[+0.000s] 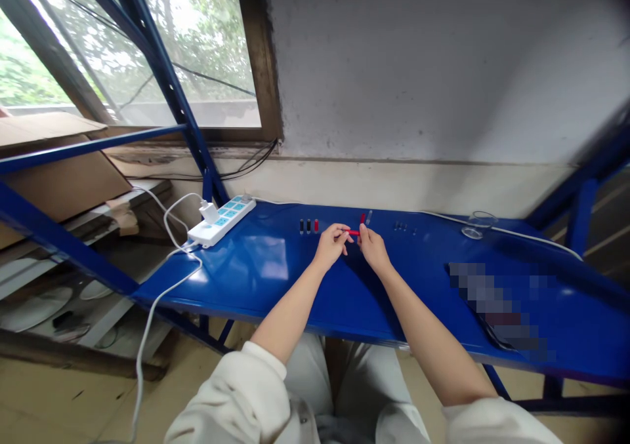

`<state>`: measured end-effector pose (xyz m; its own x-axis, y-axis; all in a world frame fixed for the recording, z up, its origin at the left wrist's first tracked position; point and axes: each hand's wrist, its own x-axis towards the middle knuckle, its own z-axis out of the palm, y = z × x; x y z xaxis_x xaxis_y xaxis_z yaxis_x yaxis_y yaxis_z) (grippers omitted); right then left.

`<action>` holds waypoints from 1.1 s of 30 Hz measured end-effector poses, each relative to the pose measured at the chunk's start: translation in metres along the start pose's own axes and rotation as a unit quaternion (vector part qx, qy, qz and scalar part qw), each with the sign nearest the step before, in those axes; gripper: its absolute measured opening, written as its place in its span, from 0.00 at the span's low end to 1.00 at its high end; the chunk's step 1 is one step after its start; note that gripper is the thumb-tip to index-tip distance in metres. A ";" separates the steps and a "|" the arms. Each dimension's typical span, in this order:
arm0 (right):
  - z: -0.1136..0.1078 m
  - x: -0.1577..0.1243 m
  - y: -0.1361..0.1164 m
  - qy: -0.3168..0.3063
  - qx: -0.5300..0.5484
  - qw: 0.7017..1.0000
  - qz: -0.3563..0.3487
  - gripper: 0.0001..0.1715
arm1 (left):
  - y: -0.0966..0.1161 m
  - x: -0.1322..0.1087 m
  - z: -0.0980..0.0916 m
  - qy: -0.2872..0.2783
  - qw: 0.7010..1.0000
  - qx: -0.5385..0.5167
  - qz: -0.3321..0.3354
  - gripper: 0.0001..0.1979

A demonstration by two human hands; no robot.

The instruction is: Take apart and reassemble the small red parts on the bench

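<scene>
Over the blue table, a slim red tube-like piece [352,233] lies level between my two hands. My left hand [331,245] pinches its left end, and my right hand [373,247] has its fingers closed on the right end. Left of my hands stand two black cylinders [308,225] and a red one [316,225] in a row. Just beyond my right hand are another red piece [363,218] and a clear one [369,217]. Several tiny clear parts [400,225] sit farther right.
A white power strip [224,221] with a plug and cable lies at the table's back left. Clear round dishes [472,231] and a white cable are at the back right. A dark, blurred-out object [485,306] lies on the right. Blue frame posts flank the table [236,286].
</scene>
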<state>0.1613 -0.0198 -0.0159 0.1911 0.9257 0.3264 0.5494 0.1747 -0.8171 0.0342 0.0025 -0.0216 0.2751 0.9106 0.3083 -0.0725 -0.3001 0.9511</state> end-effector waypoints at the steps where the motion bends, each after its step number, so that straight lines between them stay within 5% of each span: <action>1: 0.000 0.000 0.000 0.010 0.002 1.000 -0.007 0.32 | 0.000 0.000 0.000 -0.001 1.000 -0.006 -0.002 0.10; 11: -0.004 -0.005 -0.009 0.030 -0.108 0.992 -0.054 0.27 | 0.003 -0.003 0.002 0.008 0.999 0.035 -0.015 0.16; 20: -0.005 -0.003 -0.008 -0.051 -0.034 0.992 -0.113 0.12 | 0.008 -0.002 -0.005 0.130 0.990 0.046 -0.008 0.20; 26: -0.006 0.002 0.002 -0.063 -0.092 0.991 -0.076 0.08 | 0.011 -0.001 -0.011 0.207 0.976 0.069 0.015 0.19; 33: -0.003 0.001 -0.008 -0.016 0.056 0.996 -0.073 0.13 | 0.008 -0.001 -0.007 0.125 0.991 0.048 0.009 0.18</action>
<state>0.1592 -0.0213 -0.0081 0.0894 0.8972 0.4324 0.4758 0.3429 -0.8100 0.0268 0.0010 -0.0140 0.0278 0.9433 0.3309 0.0187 -0.3314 0.9433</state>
